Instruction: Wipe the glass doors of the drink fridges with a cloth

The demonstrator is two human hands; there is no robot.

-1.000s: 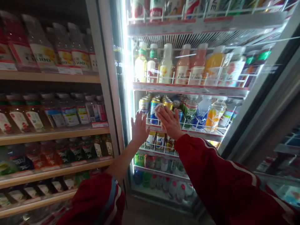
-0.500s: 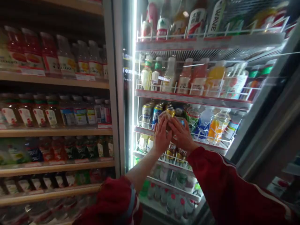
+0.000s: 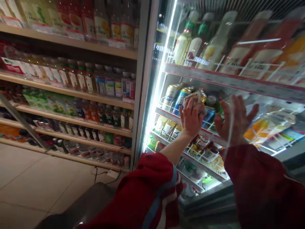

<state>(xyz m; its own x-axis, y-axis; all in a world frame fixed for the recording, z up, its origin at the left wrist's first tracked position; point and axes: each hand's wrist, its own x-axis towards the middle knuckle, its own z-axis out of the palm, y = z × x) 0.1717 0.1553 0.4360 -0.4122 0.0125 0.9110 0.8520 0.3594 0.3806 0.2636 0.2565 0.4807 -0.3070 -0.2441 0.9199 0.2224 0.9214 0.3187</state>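
My left hand (image 3: 190, 119) is raised in front of a lit drinks cooler (image 3: 238, 83), fingers curled over a whitish crumpled wad (image 3: 197, 99) that looks like a cloth or paper. It is level with the row of cans (image 3: 177, 95). My right hand (image 3: 234, 122) is just to its right, fingers spread and holding nothing, in front of the bottles on the same shelf. I cannot tell whether either hand touches glass. Both arms wear red sleeves; the left one is pushed up.
Wooden shelves (image 3: 71, 98) packed with bottled drinks run along the left. A tiled floor (image 3: 35, 178) lies below them, with a cable and a white plug (image 3: 111, 173) at the cooler's foot. A dark rounded object (image 3: 78, 206) is at the bottom edge.
The wad was under my right hand, both hands met, and now my left hand has it. My right hand has drawn away to the right and opened. The view swung left and closer.
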